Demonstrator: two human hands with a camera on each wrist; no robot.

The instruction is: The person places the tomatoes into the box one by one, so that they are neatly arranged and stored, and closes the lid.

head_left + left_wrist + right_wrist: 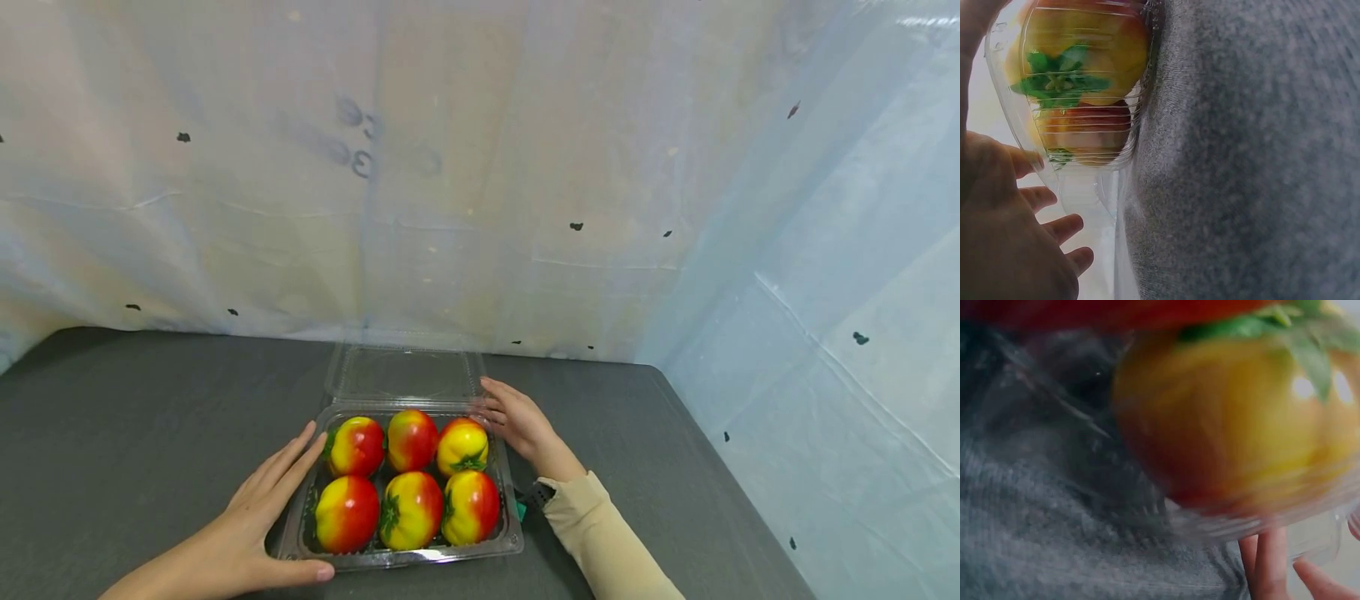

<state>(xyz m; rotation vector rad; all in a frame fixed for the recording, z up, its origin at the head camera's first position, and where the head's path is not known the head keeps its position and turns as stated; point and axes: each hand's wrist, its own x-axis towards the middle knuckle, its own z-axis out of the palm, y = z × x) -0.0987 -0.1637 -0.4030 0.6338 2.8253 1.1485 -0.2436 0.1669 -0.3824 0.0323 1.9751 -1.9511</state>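
Note:
A clear plastic clamshell box [420, 557] lies on the dark table in the head view, its lid [408, 375] folded back behind it. Two rows of glossy red-and-yellow tomato-like fruits [347, 514] with green leaves fill the base. Along the box's left side stretches my left hand [251, 521], fingers straight and spread, thumb at the front left corner. My right hand [525, 425] is at the back right corner, fingers extended by the rim and partly blurred. In the right wrist view a fruit [1235, 419] hides part of that hand.
Grey fabric covers the table [135, 417]. Translucent plastic sheeting [465, 183] with dark spots hangs behind it, and more sheeting [862, 250] rises along the right edge. A dark wristband [538, 494] is on the right wrist, close to the box.

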